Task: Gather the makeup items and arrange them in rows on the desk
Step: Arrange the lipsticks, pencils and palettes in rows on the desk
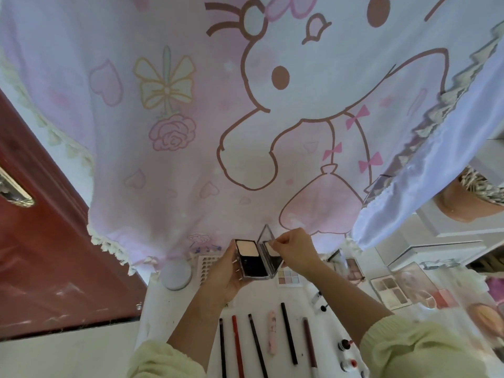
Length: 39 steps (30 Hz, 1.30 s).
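The left hand (223,278) grips an open black compact with pale powder pans (255,259), raised above the white worktop (169,317). The right hand (294,252) pinches its clear plastic flap (265,233). Slim makeup pencils (289,334) lie in a row beneath.

**Cartoon Cloth Above a White Desk**

A pink-and-white cloth (191,132) printed with a rabbit, bows, hearts and a rose hung across most of the view, its edges trimmed in cream lace. A dark red door (41,255) with a brass handle (16,192) stood at left. Below was a white desk (163,309), and white furniture (450,236) stood at right in soft, even light.
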Motion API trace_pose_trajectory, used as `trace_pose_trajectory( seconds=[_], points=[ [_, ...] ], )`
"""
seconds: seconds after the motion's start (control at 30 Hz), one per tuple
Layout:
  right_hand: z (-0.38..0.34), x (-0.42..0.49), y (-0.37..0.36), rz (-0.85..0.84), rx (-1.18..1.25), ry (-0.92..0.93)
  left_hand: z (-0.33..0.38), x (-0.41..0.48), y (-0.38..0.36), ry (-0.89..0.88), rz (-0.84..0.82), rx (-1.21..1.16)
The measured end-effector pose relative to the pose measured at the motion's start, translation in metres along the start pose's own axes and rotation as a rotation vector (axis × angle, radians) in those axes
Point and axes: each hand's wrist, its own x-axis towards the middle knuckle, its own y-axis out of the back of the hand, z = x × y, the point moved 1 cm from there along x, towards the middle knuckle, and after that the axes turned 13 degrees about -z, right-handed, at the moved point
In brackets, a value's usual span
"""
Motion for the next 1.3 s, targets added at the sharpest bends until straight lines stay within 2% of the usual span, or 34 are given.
trace_pose_trajectory(
  seconds=[0.1, 0.3, 0.37, 0.53, 0.7, 0.97, 1.1, 1.3],
  points=[
    [0.012, 0.009, -0.015, 0.042, -0.062, -0.09, -0.006, 0.013, 0.003, 0.037, 0.049, 0.094],
    [0.043, 0.023, -0.039, 0.063, -0.032, -0.216, -0.026, 0.033, 0.011, 0.132, 0.164, 0.172],
    [0.049, 0.024, -0.044, 0.059, -0.045, -0.231, -0.031, 0.038, 0.014, 0.157, 0.2, 0.195],
    [0.063, 0.026, -0.056, 0.063, -0.052, -0.278, -0.046, 0.051, 0.026, 0.177, 0.256, 0.487],
    [0.069, 0.025, -0.067, 0.079, -0.035, -0.266, -0.049, 0.056, 0.031, 0.212, 0.25, 0.588],
    [0.075, 0.026, -0.065, -0.087, 0.01, -0.228, -0.051, 0.056, 0.035, 0.221, 0.25, 0.653],
    [0.071, 0.02, -0.057, -0.189, -0.003, -0.231, -0.047, 0.045, 0.026, 0.162, 0.211, 0.851],
    [0.057, -0.007, -0.024, -0.099, 0.021, -0.162, -0.045, 0.015, 0.005, -0.151, 0.278, 0.894]
  ],
)
